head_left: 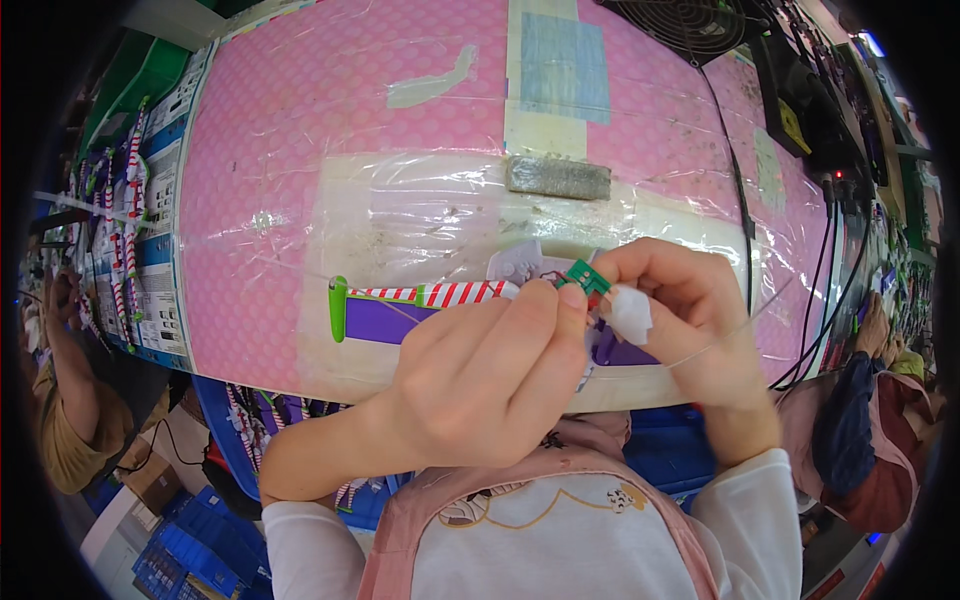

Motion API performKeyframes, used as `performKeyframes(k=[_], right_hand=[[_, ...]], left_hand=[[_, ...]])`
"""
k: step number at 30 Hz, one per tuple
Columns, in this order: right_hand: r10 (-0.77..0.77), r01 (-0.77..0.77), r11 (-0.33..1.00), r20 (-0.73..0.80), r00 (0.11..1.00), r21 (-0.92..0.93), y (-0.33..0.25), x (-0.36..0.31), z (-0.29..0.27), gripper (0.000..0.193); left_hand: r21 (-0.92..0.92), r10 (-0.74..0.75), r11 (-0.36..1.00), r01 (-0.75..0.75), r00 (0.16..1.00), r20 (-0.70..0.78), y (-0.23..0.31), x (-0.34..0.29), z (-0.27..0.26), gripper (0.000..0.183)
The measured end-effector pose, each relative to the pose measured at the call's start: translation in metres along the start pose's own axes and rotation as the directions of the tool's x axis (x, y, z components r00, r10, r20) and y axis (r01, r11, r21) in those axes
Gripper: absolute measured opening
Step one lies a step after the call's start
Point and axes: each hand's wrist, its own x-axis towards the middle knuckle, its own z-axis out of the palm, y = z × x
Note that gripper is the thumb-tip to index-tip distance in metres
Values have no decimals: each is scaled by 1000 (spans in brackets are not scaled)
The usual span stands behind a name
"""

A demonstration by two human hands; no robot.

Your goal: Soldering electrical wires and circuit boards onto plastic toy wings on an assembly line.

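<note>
Both my hands meet over the near side of the pink-covered bench. A small green circuit board [585, 277] with thin wires is held up between them. My left hand [490, 370] is closed, with thumb and forefinger pinched at the board's lower edge. My right hand [690, 310] is closed at its right edge; a white wrap [630, 315] covers a fingertip. Beneath lies a plastic toy part [390, 318] in purple, with red-and-white stripes and a green end, partly hidden by my left hand. A white plastic shell [515, 262] shows just behind my fingers.
A grey rectangular block [558, 178] rests on the bench [300, 110] beyond my hands. At the far right are a black fan [690, 25] and dark cables [735, 150]. Striped parts [130, 230] hang at the left. Blue bins [195, 545] stand below; other people work at both sides.
</note>
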Motion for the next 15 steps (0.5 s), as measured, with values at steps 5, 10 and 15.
performKeyframes(k=[5,10,15], right_hand=[[189,-114,857,103,977,-502,-29,49,-24,21],[-141,255,339,219,965,-905,-19,111,-24,21],[-299,249,366,140,944,-896,35,111,-73,19]], left_hand=[[90,78,992,-86,993,89,-18,23,19,20],[188,-263,957,222,935,237,-34,20,37,15],[-233,-259,920,314,936,237,-22,25,56,19]])
